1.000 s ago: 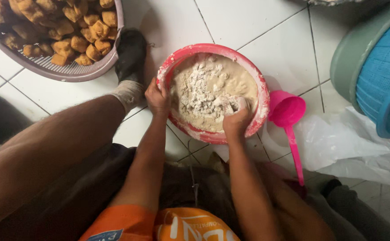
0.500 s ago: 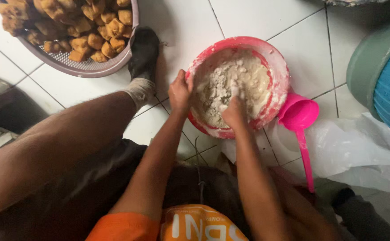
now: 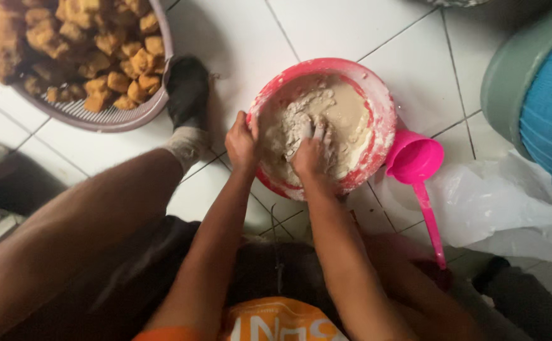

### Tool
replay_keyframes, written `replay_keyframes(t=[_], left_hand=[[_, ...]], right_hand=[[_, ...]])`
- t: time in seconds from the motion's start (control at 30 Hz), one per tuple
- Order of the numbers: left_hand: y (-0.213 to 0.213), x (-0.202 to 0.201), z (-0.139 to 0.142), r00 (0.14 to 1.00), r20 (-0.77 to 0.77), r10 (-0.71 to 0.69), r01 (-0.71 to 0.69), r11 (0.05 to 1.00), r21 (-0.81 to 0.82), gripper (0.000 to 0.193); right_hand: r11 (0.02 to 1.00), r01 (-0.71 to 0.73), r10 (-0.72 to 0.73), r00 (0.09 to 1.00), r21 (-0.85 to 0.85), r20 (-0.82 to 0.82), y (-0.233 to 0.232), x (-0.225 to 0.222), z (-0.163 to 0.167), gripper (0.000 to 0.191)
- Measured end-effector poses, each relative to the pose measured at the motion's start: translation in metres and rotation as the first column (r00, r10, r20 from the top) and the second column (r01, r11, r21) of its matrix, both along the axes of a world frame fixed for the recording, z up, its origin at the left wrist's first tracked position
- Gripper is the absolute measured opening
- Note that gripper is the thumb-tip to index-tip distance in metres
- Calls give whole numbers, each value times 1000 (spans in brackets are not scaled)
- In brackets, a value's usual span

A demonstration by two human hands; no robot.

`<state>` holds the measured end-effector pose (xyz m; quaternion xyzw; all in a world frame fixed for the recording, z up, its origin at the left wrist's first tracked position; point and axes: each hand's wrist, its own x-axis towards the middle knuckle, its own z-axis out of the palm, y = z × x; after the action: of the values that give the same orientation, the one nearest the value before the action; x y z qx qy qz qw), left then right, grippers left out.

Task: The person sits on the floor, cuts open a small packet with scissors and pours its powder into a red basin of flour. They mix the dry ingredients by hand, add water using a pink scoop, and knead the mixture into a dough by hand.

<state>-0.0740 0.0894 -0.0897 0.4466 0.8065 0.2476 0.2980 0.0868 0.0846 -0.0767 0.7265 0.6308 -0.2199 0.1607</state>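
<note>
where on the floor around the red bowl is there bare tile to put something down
Bare tile lies above the red bowl, between the basket of fried pieces and the green tub. It is crowded right of the bowl, where the pink ladle and plastic sheet lie, and left, by the left hand and foot.

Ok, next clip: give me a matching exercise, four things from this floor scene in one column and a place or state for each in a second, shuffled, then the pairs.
Things
1. red bowl
2. pink scoop
3. perforated basket
4. right hand

Places or states
A. far left, heaped with golden fried pieces
B. sunk into the pale floury batter
C. lying on the tiles against the bowl's right side, handle toward the person
D. rim gripped by the left hand

Pairs: 1-D, 2-C, 3-A, 4-B
</note>
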Motion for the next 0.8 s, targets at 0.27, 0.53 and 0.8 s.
replay_keyframes(t=[0.27,0.53,0.8], left_hand=[[-2,6,6,998,47,41,-41,999,-12,28],[-8,6,-9,991,65,115,-109,989,-96,28],[-59,48,-5,848,357,390,-443,893,76,37]], right_hand=[[972,-25,-2,993,-234,-115,49,35,-9,45],[962,194,-143,958,194,-249,25,77,11,64],[919,273,-106,868,286,-486,-1,-5,40,64]])
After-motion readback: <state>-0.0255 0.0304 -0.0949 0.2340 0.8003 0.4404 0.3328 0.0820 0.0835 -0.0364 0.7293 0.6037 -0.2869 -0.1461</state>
